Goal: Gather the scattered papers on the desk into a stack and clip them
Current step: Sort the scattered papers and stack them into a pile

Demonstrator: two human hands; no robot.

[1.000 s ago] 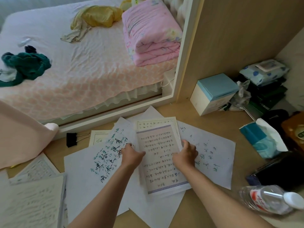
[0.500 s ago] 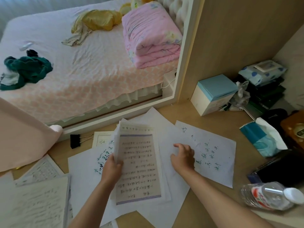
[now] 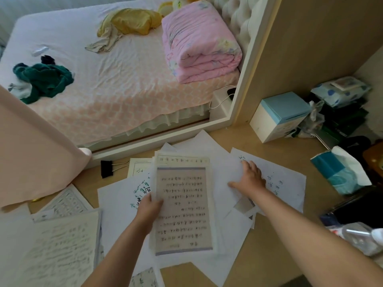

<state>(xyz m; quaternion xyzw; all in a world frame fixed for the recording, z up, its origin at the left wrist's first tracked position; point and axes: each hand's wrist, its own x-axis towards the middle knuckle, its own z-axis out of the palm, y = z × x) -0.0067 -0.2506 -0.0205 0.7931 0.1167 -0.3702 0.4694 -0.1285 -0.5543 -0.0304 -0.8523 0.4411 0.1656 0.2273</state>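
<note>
Pale wooden desk point(image 3: 290, 154) runs along the foot of a bed point(image 3: 124, 90) that carries a folded pink quilt point(image 3: 199, 42), and loose papers cover most of the desk's middle.

The lined sheet point(image 3: 184, 208), covered in rows of handwriting, is in the middle of the spread. The edges of more pages show behind its top and left side. The left hand point(image 3: 149, 210) grips it at the middle of its left edge, thumb on top and the other fingers hidden beneath. The page extends up, down and to the right from that grip.

Right of the lined sheet, the right hand point(image 3: 249, 179) lies palm down on a blank white sheet point(image 3: 223, 168). Its fingers are flat and its thumb stretches back toward the lined sheet. It grips nothing, and the fingertips are slightly blurred. Farther right, partly under the same hand, is a white sheet with scattered green writing point(image 3: 286, 181).

Just left of the lined sheet, a page of large green and black characters point(image 3: 128, 195) shows from beneath it. Above and to the left of the lined sheet, well apart from both hands, a black binder clip point(image 3: 106, 168) rests on bare wood with its wire handles pointing toward the papers. At the lower left lies a pile of written pages point(image 3: 58, 245).

To the upper right of the lined sheet stands a blue-lidded box point(image 3: 277, 117). A teal tissue pack point(image 3: 339, 172) lies to the far right and a clear water bottle point(image 3: 356, 237) on its side at the lower right.
</note>
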